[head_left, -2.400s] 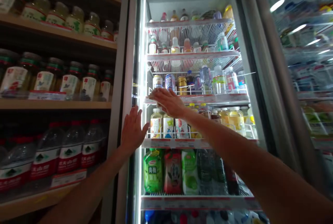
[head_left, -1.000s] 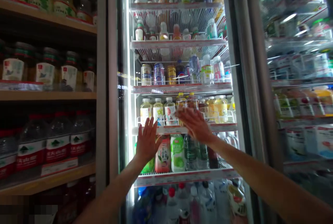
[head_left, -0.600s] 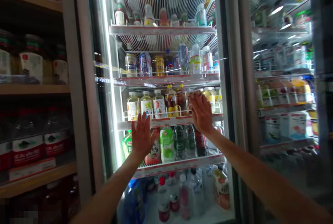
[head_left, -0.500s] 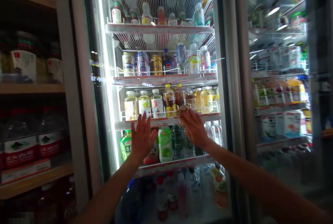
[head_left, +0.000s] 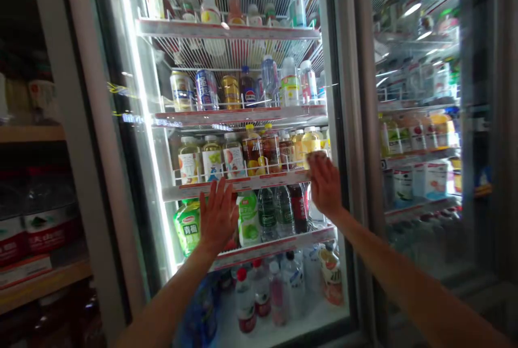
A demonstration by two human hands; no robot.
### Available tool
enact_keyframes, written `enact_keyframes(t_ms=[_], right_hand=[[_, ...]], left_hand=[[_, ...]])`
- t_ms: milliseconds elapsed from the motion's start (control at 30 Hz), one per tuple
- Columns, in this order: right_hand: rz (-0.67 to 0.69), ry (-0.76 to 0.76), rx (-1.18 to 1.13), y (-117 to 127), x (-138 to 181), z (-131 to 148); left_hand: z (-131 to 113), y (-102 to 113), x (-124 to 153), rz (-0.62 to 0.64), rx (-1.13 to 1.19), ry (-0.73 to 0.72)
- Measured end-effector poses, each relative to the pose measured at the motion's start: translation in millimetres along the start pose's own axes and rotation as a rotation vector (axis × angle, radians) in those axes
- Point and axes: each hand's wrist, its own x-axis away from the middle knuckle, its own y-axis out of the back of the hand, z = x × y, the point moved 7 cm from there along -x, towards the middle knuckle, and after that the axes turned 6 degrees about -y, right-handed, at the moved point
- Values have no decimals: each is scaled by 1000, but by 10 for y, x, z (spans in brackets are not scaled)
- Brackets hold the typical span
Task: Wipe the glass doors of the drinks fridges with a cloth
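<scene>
A glass fridge door point(head_left: 109, 154), with light streaks reflected across it, stands between my hands and lit shelves of drinks. My left hand point(head_left: 218, 216) is held up at the glass, fingers stretched and apart, in front of the green-labelled bottles point(head_left: 248, 218). It holds nothing. Farther right, my right hand point(head_left: 326, 186) presses a small, light brown cloth point(head_left: 315, 158) to the glass near the door's right side. The cloth is mostly hidden under the fingers. Behind it stand yellow juice bottles point(head_left: 311, 140).
A metal door frame point(head_left: 352, 121) runs down the right, with a second drinks fridge point(head_left: 421, 175) beyond it. Wooden shelves point(head_left: 44, 283) with packed bottles stand on the left. Several bottles point(head_left: 245, 302) stand on the fridge floor.
My right hand has slid right across the glass with the cloth, toward the door frame. My left hand stays spread at nearly the same spot. The camera view has shifted right.
</scene>
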Motion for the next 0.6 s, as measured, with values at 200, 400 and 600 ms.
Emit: enact_keyframes(t_ms=[200,400,600], right_hand=[[123,166,-68,-39,458,108],[-152,-176,-14,68,396,133],[139,143,-101,-146,533,642]], left_hand=[[-170,-69,173,-2,-14,27],[-257,-79,296,26,-4,18],[-302,-49,542,74,-8,-60]])
